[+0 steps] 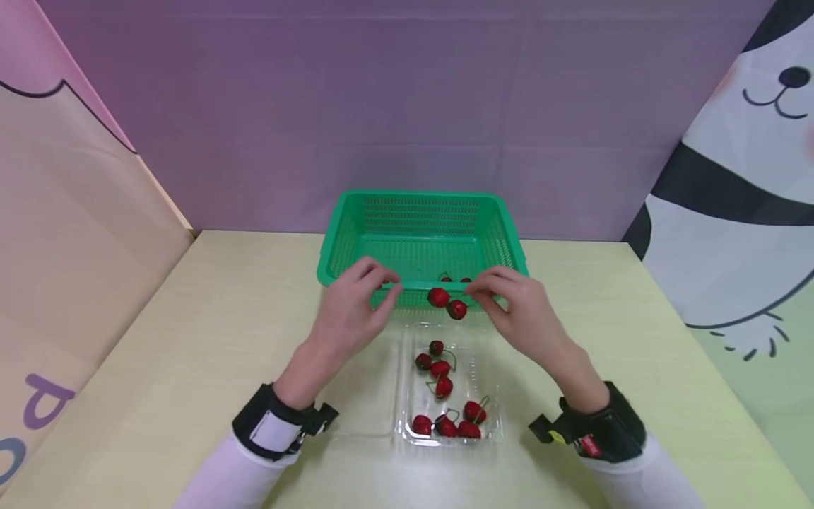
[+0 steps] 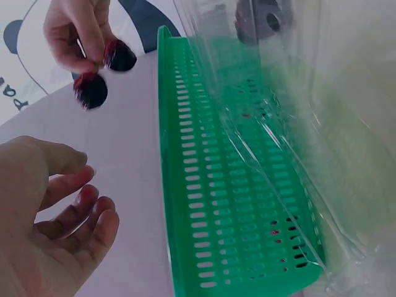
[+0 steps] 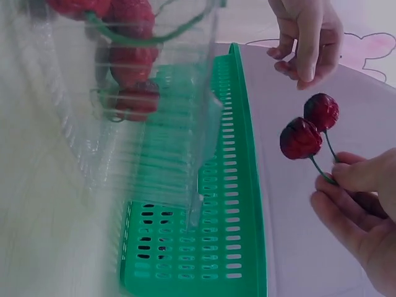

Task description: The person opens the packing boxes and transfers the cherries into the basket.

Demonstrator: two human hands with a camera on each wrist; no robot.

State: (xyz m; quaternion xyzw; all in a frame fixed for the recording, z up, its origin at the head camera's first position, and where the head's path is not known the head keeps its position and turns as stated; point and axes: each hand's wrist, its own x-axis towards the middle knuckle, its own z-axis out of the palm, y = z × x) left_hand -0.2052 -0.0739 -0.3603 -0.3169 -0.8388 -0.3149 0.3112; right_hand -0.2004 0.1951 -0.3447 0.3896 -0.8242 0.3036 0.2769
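Two red cherries (image 1: 438,297) hang by green stems from my right hand (image 1: 521,307), whose thumb and fingertips pinch the stem ends. In the right wrist view the pair of cherries (image 3: 301,138) dangles side by side. My left hand (image 1: 350,304) is across from them, fingers loosely bent, with nothing in it. Both hands are over the near side of a green basket (image 1: 420,196), where a few cherries show just behind the rim. Nearer to me, a clear plastic box (image 1: 467,371) holds several more cherries (image 1: 443,387).
The box's clear lid (image 1: 362,406) lies folded out to the left on the pale wooden table (image 1: 254,304). A purple backdrop (image 1: 407,92) rises right behind the basket. Printed cloth panels stand along the left and right sides.
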